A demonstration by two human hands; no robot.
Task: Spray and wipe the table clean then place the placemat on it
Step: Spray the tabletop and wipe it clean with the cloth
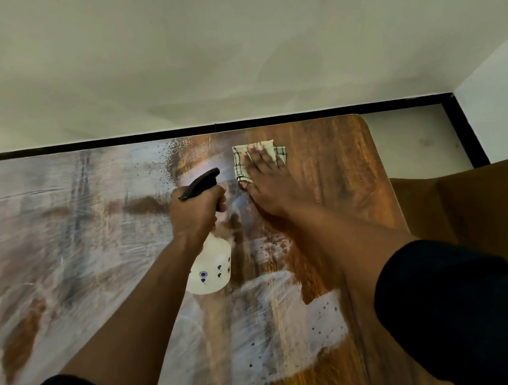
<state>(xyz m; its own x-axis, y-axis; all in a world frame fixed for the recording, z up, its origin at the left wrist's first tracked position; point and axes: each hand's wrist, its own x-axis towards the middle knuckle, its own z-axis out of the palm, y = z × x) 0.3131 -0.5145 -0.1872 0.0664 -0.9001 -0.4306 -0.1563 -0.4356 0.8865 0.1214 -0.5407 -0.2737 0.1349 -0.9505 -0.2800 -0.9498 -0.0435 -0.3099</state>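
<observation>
Near the far right corner of the table [343,164], a checked cloth [241,168] is pressed flat under the right hand [265,175], its fingers straight and slightly spread. The spray bottle [212,268] is gripped by the left hand [195,211], fingers curled round its neck, above the middle of the surface. Wet, streaked film covers most of the wood, so spraying seems largely done and wiping only partly. No placemat is seen; its placing remains.
</observation>
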